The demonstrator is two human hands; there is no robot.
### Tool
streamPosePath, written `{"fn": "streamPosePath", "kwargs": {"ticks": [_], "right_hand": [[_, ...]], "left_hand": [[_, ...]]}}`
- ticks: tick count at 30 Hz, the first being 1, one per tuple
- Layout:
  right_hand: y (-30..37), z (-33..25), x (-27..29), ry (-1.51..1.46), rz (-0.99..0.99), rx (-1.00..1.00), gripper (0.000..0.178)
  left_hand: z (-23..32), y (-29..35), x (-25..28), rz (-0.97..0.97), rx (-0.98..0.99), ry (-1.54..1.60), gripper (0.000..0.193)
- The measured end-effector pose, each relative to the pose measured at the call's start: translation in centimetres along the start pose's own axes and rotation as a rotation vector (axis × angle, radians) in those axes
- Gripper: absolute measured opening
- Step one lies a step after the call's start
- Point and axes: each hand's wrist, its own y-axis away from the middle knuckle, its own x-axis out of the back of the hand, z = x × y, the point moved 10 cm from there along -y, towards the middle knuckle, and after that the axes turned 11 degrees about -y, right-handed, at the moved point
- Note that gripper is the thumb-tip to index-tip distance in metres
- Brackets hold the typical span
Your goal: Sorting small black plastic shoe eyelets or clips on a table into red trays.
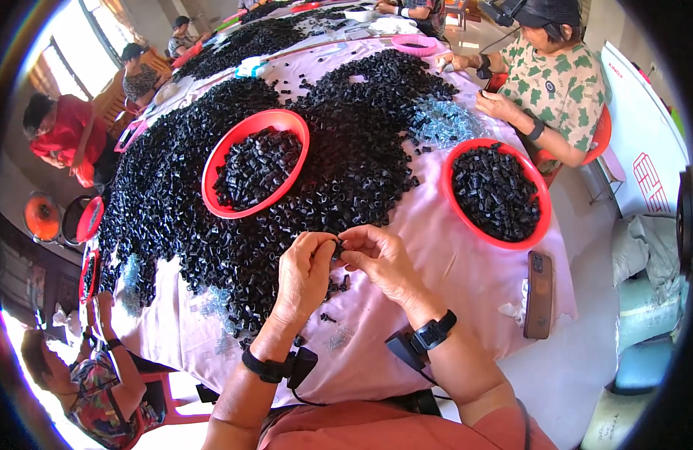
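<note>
**Small black part pinched between both hands; detail obscured**

The small black part (337,250) was largely hidden by the fingertips, so its shape could not be made out. It was held above the pink tablecloth (451,262), just beside the heap of black parts (346,150). The left hand (305,274) and right hand (380,259) were closed on it in pinch grips. Red bowls (256,124) of parts were noted beyond.

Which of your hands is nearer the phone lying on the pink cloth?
Right. The right hand is on the phone's side, with bare cloth between them; the left hand sits farther away, beyond the right one.
</note>
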Motion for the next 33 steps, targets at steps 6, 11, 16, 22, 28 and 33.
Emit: {"fn": "streamPosePath", "kwargs": {"ticks": [6,11,16,22,28,33], "right_hand": [[0.0,0.1,0.1,-0.005,0.016,0.008,0.027],[0.0,0.2,0.0,-0.027,0.016,0.005,0.029],[-0.1,0.5,0.0,-0.085,-0.006,0.002,0.033],[0.0,0.5,0.3,-0.016,0.02,0.012,0.035],[0.1,0.6,0.2,-0.05,0.048,0.019,0.034],[0.1,1.1,0.6,-0.045,0.08,-0.015,0.032]], "left_hand": [[1.0,0.0,0.1,0.009,-0.032,-0.037,0.015],[1.5,0.1,0.2,0.053,-0.078,-0.073,0.013],[2.0,0.6,0.3,0.063,-0.167,-0.148,0.014],[3.6,1.2,0.4,-0.023,-0.301,-0.297,0.034],[3.4,1.4,0.0,0.002,-0.304,-0.315,0.042],[3.4,1.4,-0.2,0.014,-0.285,-0.326,0.035]]}}
